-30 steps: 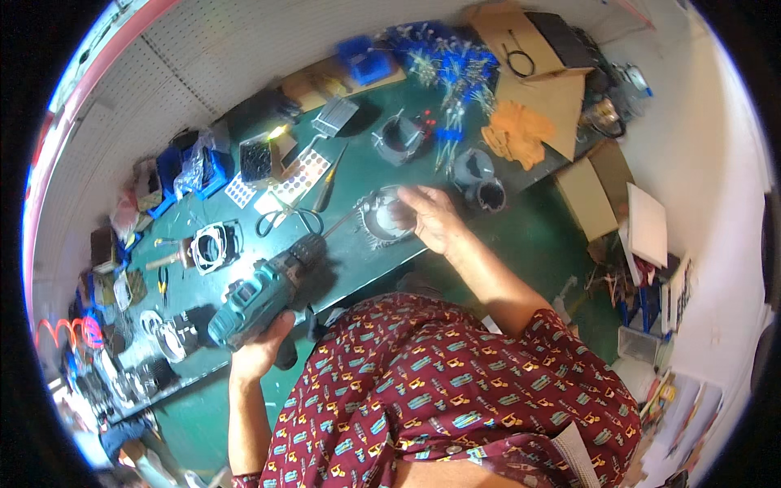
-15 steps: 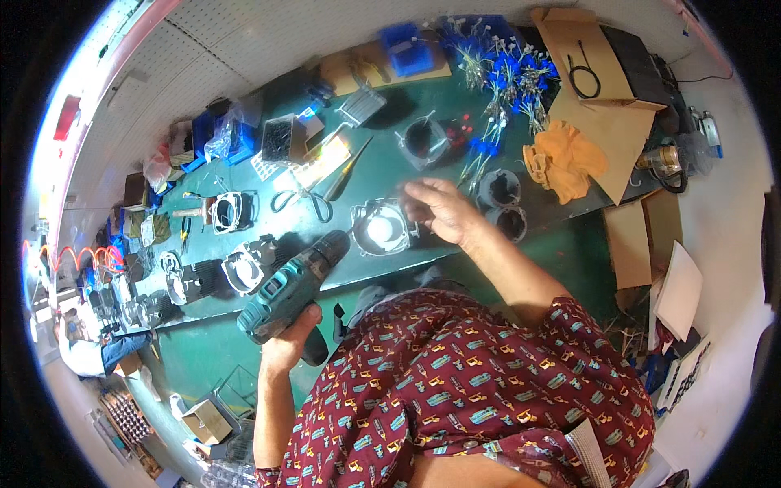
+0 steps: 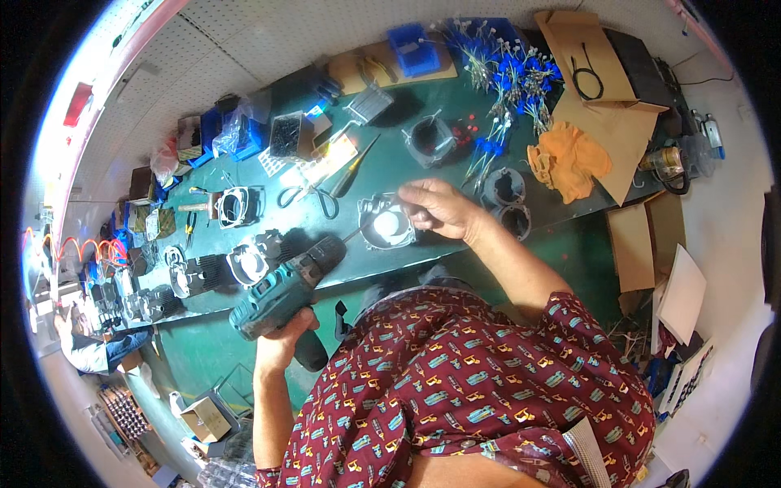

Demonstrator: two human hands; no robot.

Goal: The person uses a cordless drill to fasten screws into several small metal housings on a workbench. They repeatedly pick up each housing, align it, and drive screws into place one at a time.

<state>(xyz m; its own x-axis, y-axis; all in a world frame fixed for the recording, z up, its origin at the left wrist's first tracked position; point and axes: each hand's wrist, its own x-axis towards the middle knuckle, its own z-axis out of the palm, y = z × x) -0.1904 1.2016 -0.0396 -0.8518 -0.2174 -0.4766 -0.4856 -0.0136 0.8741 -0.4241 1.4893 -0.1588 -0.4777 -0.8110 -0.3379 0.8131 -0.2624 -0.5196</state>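
Note:
My left hand (image 3: 281, 340) is wrapped round the grip of a teal and black cordless drill (image 3: 281, 294). Its chuck points up and to the right, and a thin bit reaches toward a grey metal housing (image 3: 368, 236). The housing lies near the front edge of the workbench, with a bright white round part inside it. Just over the housing's right side is my right hand (image 3: 443, 211), fingers curled and thumb against the forefinger. Anything in that pinch is too small or hidden to name.
More metal housings (image 3: 252, 259) line the bench's front edge on the left. Scissors (image 3: 313, 199) lie behind the drill. To the right are two dark cylindrical housings (image 3: 506, 189), orange gloves (image 3: 569, 159), blue-ended wires (image 3: 508, 77) and cardboard (image 3: 602, 122). A person (image 3: 89, 350) is at the far left.
The drill has tilted slightly, its back end shifting left. My right hand's fingers have curled closer together over the housing. The whole view has shifted a little.

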